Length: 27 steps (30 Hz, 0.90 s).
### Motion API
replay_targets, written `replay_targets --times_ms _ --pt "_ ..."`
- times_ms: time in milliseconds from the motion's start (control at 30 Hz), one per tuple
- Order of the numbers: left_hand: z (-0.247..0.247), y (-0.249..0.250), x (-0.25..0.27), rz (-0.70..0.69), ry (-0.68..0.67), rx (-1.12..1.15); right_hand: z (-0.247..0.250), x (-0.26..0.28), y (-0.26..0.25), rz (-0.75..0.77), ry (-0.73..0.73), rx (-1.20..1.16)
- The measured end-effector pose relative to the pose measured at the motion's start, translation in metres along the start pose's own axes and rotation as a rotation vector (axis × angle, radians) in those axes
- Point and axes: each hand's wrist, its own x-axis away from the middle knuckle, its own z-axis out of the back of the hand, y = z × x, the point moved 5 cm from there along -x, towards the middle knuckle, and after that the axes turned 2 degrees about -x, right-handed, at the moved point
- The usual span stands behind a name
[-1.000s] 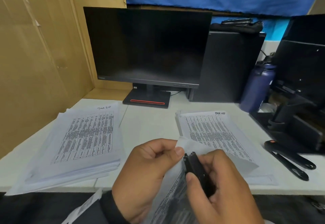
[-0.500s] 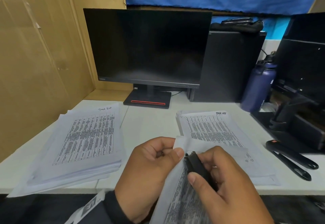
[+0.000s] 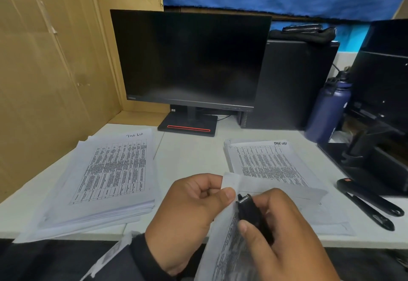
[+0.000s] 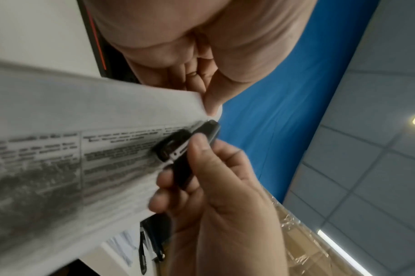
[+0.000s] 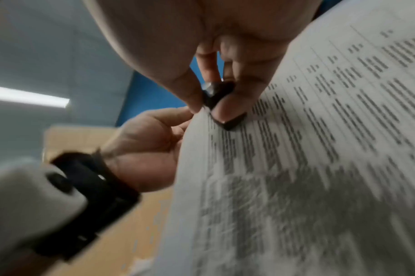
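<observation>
My left hand [image 3: 217,194] pinches the top corner of a printed paper sheet [image 3: 227,245] just above the desk's near edge. My right hand [image 3: 287,236] grips a small black stapler [image 3: 249,211] whose mouth sits over the sheet right beside that corner. In the left wrist view the stapler [image 4: 190,149] straddles the sheet [image 4: 83,115] under my left thumb. In the right wrist view my right fingers squeeze the stapler [image 5: 217,93] against the sheet [image 5: 319,149]. How many sheets are held is hidden.
Two stacks of printed sheets lie on the white desk [image 3: 189,157]: one on the left [image 3: 110,170], one on the right [image 3: 267,161]. Behind stand a dark monitor [image 3: 189,60], a black tower [image 3: 291,82] and a blue bottle [image 3: 329,108]. A black tool [image 3: 371,203] lies at the right. A cardboard wall [image 3: 44,60] closes the left.
Both hands keep their hold and have risen slightly. The sheet's upper edge has spread further right over the right stack.
</observation>
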Motion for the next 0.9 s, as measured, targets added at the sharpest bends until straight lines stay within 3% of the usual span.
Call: replay_targets --times_ms 67,200,367,533,700,900 --pt "0.001 0.0 0.0 -0.012 0.014 -0.039 0.005 -0.002 -0.007 0.14 0.014 0.262" --pt "0.003 0.001 -0.003 0.035 -0.006 0.005 0.009 -0.005 -0.01 0.212 0.059 0.251" --pt "0.002 0.005 -0.001 0.036 -0.033 -0.016 0.008 -0.008 0.001 -0.021 -0.06 -0.134" --pt "0.002 0.01 -0.001 0.027 -0.006 0.066 0.018 -0.009 -0.01 0.065 0.004 0.01" --pt "0.002 0.008 0.001 0.019 0.006 0.073 0.013 -0.006 -0.01 0.053 0.015 0.039" --pt "0.0 0.011 0.003 -0.091 0.033 -0.098 0.012 -0.003 -0.007 0.054 0.082 0.061"
